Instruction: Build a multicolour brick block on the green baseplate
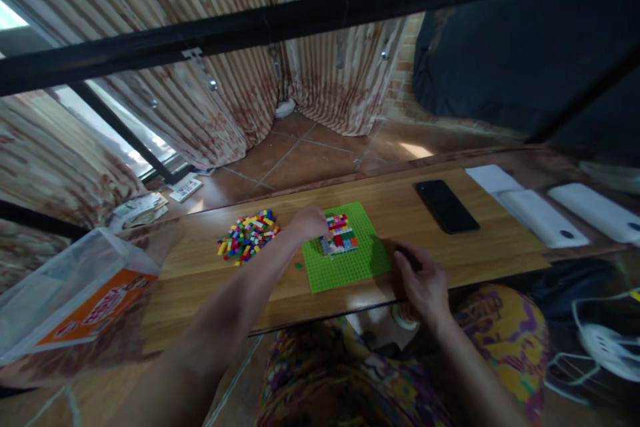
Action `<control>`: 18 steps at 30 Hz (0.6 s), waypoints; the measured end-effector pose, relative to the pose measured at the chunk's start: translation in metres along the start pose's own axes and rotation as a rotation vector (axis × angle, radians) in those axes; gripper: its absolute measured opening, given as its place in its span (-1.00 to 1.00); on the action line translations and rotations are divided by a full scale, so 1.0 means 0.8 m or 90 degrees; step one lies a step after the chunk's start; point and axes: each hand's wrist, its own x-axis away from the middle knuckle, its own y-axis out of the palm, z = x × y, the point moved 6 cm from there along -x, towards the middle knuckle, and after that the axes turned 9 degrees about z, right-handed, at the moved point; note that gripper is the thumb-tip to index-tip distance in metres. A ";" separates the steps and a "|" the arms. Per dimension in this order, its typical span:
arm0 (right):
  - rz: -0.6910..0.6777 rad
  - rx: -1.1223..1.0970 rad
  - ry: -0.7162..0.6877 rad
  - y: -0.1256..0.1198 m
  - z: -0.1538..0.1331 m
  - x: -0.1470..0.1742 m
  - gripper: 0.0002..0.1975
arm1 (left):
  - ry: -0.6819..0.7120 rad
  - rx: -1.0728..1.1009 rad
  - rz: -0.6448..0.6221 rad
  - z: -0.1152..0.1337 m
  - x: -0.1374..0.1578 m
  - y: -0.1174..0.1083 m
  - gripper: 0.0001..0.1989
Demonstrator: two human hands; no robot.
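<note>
The left hand (310, 221) partly hides the bricks (343, 240) on the plate (367, 255). Shadow blurs the right hand (425, 278); whether either grip is closed, I cannot tell.

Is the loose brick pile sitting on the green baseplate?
No, the brick pile lies on the tabletop, left of the baseplate.

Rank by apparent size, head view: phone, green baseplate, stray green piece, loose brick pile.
1. Green baseplate
2. Loose brick pile and phone: too alike to rank
3. Stray green piece

Head camera looks forward — down at hands (425, 282).
</note>
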 end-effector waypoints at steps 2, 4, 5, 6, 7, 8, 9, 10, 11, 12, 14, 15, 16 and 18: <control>-0.054 -0.038 -0.034 0.015 -0.027 -0.002 -0.67 | -0.003 0.004 -0.024 0.004 -0.003 0.002 -0.87; -0.106 -0.059 -0.080 0.036 -0.058 -0.003 -0.69 | -0.004 0.017 -0.018 0.006 -0.001 0.001 -0.87; -0.127 -0.063 -0.105 0.047 -0.072 -0.003 -0.71 | -0.001 0.029 -0.003 0.006 0.002 0.001 -0.89; -0.140 -0.064 -0.128 0.058 -0.083 -0.004 -0.73 | 0.006 0.044 0.019 0.005 0.006 -0.001 -0.93; -0.152 -0.062 -0.148 0.068 -0.092 -0.004 -0.74 | 0.013 0.060 0.041 0.002 0.012 -0.001 -0.94; -0.162 -0.057 -0.165 0.077 -0.098 -0.005 -0.76 | 0.020 0.077 0.061 -0.003 0.018 -0.002 -0.92; -0.171 -0.050 -0.179 0.085 -0.101 -0.006 -0.77 | 0.027 0.099 0.081 -0.010 0.026 -0.001 -0.88; -0.180 -0.042 -0.189 0.092 -0.102 -0.008 -0.77 | 0.034 0.124 0.102 -0.018 0.035 -0.001 -0.83; -0.187 -0.036 -0.198 0.097 -0.102 -0.009 -0.78 | 0.040 0.158 0.127 -0.029 0.044 0.000 -0.80; -0.192 -0.031 -0.207 0.101 -0.101 -0.010 -0.78 | 0.050 0.249 0.172 -0.040 0.055 -0.002 -0.78; -0.197 -0.022 -0.221 0.107 -0.098 -0.013 -0.78 | 0.046 0.390 0.250 -0.070 0.080 -0.002 -0.78; -0.198 -0.016 -0.227 0.109 -0.096 -0.014 -0.78 | 0.041 0.426 0.264 -0.085 0.093 0.001 -0.78; -0.198 -0.007 -0.232 0.111 -0.095 -0.015 -0.78 | 0.028 0.448 0.267 -0.100 0.105 0.006 -0.77; -0.204 0.015 -0.243 0.115 -0.094 -0.016 -0.78 | -0.014 0.480 0.274 -0.133 0.130 0.014 -0.74</control>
